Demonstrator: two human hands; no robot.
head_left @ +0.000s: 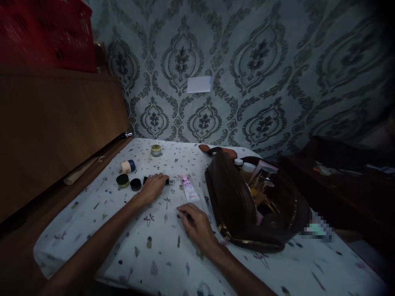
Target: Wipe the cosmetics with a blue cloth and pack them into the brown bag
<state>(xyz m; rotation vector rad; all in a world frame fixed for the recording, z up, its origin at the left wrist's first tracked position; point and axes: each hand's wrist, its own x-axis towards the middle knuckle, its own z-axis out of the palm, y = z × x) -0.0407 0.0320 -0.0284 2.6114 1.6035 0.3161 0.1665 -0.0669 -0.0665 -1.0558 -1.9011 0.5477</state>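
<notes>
My left hand [154, 187] lies over a slim dark tube [168, 181] with a silvery end, its fingers closed around the middle and hiding most of it. Close to that hand are a small black-lidded jar [135, 184] and an olive-lidded jar [122, 181]. Just below a pink and white squeeze tube [189, 189], my right hand [199, 226] rests on the patterned cloth. Its fingers are loosely bent and apart, with nothing visible in them. To its right stands a brown zip bag [231, 193], unzipped, with several bottles and jars [262, 176] inside.
A cream and navy jar [127, 166] lies on its side at the left; a yellow-lidded jar [156, 150] stands farther back. A wooden cabinet [61, 131] with a red basket [64, 37] borders the left. The papered wall [240, 102] closes the back.
</notes>
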